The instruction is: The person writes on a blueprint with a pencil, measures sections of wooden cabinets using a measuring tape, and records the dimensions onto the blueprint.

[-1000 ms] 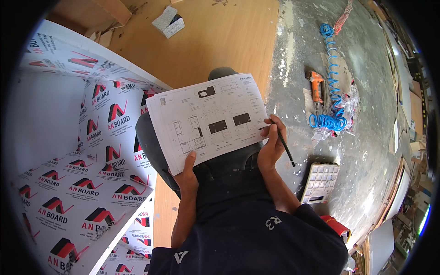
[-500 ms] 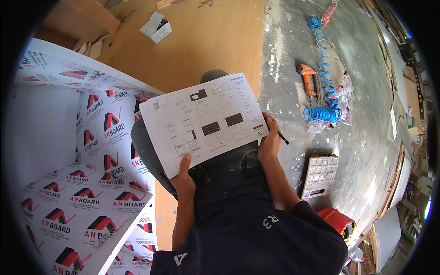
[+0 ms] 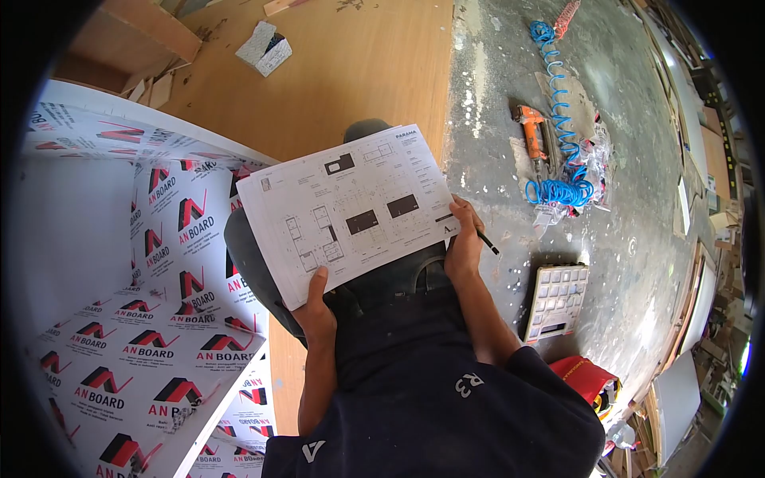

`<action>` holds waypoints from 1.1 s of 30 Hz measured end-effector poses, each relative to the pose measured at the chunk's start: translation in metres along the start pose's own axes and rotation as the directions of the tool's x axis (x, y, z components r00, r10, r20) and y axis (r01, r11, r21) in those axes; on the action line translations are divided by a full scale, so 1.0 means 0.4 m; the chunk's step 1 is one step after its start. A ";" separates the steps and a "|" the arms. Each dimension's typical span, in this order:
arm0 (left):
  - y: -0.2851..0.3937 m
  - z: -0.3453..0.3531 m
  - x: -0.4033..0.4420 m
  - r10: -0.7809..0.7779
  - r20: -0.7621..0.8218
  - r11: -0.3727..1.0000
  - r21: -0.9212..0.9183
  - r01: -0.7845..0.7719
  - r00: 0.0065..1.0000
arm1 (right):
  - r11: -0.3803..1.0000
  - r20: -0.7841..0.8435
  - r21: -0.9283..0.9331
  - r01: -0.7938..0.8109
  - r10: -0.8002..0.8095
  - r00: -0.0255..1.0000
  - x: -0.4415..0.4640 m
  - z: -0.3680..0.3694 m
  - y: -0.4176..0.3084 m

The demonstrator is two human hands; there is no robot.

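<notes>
At the left stand white panels printed with "AN BOARD", their outer parts lost in the dark rim of the lens. Next comes the left hand, nearly closed on the lower edge of the printed sheets, close to their lower left corner. Its thumb lies flat on the top page; the fingers are hidden underneath, so how far they curl cannot be told.

The sheets rest over the person's lap, between the two hands and mostly beyond them. Their long axis runs from left to right, with the right end tilted up and away from the body. The "PARAMA" heading sits at the far right corner, and the print faces the wearer; the small lettering is too fine to read.

The right hand is closed at the right edge of the sheets, its digits bent around the edge near the lower right corner, and it also holds a dark pencil. The pencil slants down to the right, away from the pages; its other end is hidden by the hand.

Farther right, an orange air tool lies on the floor beside a coiled blue hose.
</notes>
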State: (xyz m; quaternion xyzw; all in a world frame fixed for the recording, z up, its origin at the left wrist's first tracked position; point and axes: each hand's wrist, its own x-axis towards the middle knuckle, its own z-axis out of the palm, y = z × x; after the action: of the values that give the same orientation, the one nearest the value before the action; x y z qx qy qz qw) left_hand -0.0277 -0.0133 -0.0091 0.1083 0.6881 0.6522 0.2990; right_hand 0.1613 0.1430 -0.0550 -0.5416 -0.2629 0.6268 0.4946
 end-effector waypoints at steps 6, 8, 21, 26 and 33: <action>0.008 0.002 -0.002 0.005 0.003 1.000 0.019 -0.005 1.000 | 0.999 0.009 0.036 -0.018 0.017 1.000 -0.008 0.006 -0.008; 0.008 0.001 -0.002 0.012 0.015 1.000 0.024 -0.013 1.000 | 0.999 0.006 0.049 -0.015 0.015 1.000 -0.013 0.008 -0.012; 0.025 0.010 -0.011 -0.038 -0.016 0.999 -0.019 0.038 0.999 | 0.996 -0.023 0.082 -0.037 0.039 0.999 -0.025 0.001 -0.018; 0.009 -0.014 -0.015 -0.158 -0.024 0.985 -0.073 0.156 0.987 | 0.998 -0.011 0.023 -0.064 0.064 0.998 -0.018 -0.029 -0.022; 0.042 -0.035 -0.025 -0.217 0.040 0.976 -0.028 0.218 0.975 | 0.920 0.042 -0.374 -0.118 0.144 0.989 -0.022 -0.013 -0.140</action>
State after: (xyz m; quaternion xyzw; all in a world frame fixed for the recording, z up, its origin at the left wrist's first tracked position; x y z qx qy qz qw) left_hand -0.0317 -0.0283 0.0095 0.0395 0.6798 0.6244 0.3826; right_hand 0.1844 0.1549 -0.0044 -0.6196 -0.3564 0.6159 0.3314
